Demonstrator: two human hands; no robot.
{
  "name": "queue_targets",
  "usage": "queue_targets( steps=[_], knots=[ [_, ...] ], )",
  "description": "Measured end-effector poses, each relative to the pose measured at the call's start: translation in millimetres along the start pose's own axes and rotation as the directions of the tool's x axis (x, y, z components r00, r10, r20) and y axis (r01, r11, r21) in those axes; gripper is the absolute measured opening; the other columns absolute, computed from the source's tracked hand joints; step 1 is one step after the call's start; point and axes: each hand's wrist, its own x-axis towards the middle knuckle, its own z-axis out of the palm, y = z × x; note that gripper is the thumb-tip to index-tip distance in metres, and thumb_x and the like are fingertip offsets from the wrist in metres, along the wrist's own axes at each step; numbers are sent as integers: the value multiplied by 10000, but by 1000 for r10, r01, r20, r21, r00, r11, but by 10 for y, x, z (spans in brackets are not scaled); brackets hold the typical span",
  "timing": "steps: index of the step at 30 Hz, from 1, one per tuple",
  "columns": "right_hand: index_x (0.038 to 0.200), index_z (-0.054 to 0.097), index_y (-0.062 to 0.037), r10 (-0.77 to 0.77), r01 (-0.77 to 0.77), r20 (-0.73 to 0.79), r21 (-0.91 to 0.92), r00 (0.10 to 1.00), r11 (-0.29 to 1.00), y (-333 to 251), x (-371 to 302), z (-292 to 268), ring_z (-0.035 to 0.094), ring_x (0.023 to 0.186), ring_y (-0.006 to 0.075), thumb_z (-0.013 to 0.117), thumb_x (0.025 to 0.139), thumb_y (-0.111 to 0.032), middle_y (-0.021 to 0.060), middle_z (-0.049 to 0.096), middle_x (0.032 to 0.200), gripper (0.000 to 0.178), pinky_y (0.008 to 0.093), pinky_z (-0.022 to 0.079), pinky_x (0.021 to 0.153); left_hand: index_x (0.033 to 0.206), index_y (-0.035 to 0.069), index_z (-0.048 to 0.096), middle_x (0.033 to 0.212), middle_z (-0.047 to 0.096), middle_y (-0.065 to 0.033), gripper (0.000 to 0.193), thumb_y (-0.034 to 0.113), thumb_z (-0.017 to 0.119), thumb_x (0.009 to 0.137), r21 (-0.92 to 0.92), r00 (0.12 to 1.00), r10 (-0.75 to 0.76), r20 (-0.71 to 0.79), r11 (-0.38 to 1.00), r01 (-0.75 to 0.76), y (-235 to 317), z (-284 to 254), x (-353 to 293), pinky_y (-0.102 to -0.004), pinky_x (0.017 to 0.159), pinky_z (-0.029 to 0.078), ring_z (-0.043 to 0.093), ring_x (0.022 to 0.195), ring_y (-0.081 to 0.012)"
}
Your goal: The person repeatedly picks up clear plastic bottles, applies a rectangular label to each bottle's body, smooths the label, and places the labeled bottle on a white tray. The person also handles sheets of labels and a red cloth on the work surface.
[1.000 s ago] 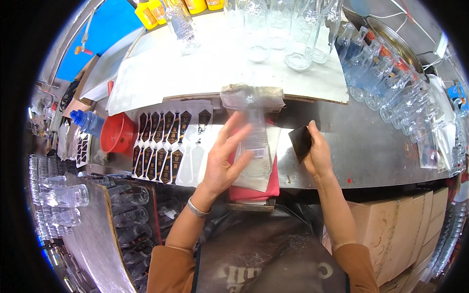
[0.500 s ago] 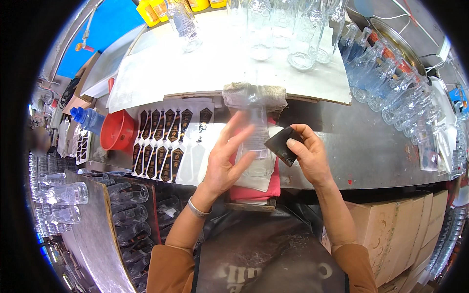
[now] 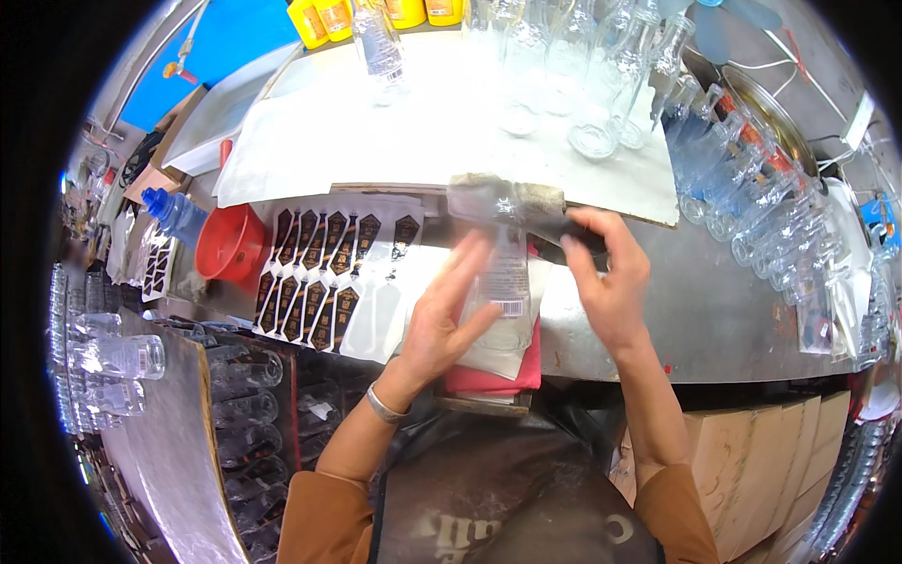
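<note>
A clear glass bottle lies in front of me, its neck pointing away toward a rolled cloth pad. Printing and a barcode show on its side. White paper and a pink cloth are under it. My left hand is along the bottle's left side, fingers stretched and thumb apart, holding nothing; its fingertips are smeared by motion. To the right of the neck, my right hand pinches a flat black piece between thumb and fingers. That piece is blurred and partly hidden by the hand.
A sheet of black tie-shaped labels lies at left, beside a red bowl and a blue-capped bottle. Several clear bottles stand on the white-covered raised board. More bottles line the right; cardboard boxes stand below.
My right hand has moved up and right with the black piece, from beside the bottle to near the cloth pad. My left hand stays open by the bottle, shifted slightly. The view has tilted a little.
</note>
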Motion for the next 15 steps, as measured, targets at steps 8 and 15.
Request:
queue_targets(
  steps=[8, 15],
  knots=[
    [1040, 697, -64, -542, 587, 296, -87, 787, 805, -438, -162, 4, 644, 885, 247, 690, 767, -85, 80, 677, 1076, 274, 404, 527, 764, 1575, -41, 147, 1549, 394, -257, 1123, 216, 875, 759, 140, 1000, 12, 10, 990, -13, -48, 30, -387, -448, 1136, 386, 488, 1361, -354],
    [939, 637, -47, -319, 405, 514, -62, 796, 912, -406, 82, 322, 603, 791, 298, 707, 759, -39, 104, 612, 893, 193, 399, 530, 726, 1585, -53, -10, 1498, 449, -268, 1265, 127, 894, 719, 125, 997, 30, -64, 992, -22, -34, 139, -386, -417, 976, 517, 618, 1131, -310]
  ],
)
